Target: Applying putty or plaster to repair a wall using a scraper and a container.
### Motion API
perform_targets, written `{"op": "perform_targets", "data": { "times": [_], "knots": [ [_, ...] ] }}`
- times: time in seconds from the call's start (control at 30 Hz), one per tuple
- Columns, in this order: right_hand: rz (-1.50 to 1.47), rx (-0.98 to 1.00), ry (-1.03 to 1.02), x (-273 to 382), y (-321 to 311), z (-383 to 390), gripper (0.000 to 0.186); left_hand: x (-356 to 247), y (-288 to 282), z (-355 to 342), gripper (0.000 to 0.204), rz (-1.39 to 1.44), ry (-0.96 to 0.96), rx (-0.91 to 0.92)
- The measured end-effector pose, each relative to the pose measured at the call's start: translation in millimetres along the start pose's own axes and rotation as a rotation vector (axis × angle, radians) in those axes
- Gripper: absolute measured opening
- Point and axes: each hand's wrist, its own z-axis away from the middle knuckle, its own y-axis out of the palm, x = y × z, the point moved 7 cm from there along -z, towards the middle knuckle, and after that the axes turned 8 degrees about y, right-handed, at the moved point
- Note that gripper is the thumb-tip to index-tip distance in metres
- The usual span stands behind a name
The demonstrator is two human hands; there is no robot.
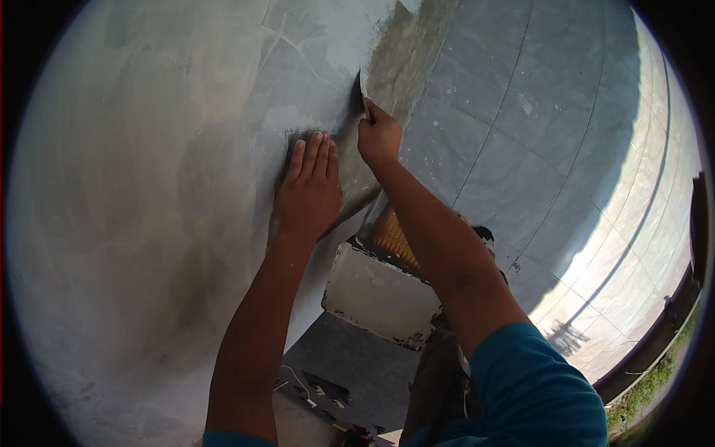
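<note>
My right hand is wrapped round the handle of a putty knife. The thin blade points away from me and is seen nearly edge-on against the wall; whether it touches cannot be told. My left hand lies flat on the wall a little lower and to the left, fingers stretched and close together. Pale smoothed coating covers much of the wall, with thin lines at the top. A darker, rougher brownish strip runs along its lower edge, by the floor.
Grey floor tiles with white specks spread to the right, sunlit farther out. Below my hands stand a whitish, stained box-like object and a yellow textured thing. A white cable lies on a dark grey surface.
</note>
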Motion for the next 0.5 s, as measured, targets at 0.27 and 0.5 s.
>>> {"op": "perform_targets", "data": {
  "times": [0.27, 0.5],
  "knots": [
    [-0.019, 0.068, 0.172, -31.0, -24.9, 10.7, 0.041, 5.4, 9.4, 13.6, 0.061, 0.01, -0.045, -0.003],
    [0.022, 0.114, 0.1, 36.6, 29.7, 50.0, 0.044, 26.9, -21.2, 28.5, 0.059, 0.107, -0.2, -0.083]
  ]
}}
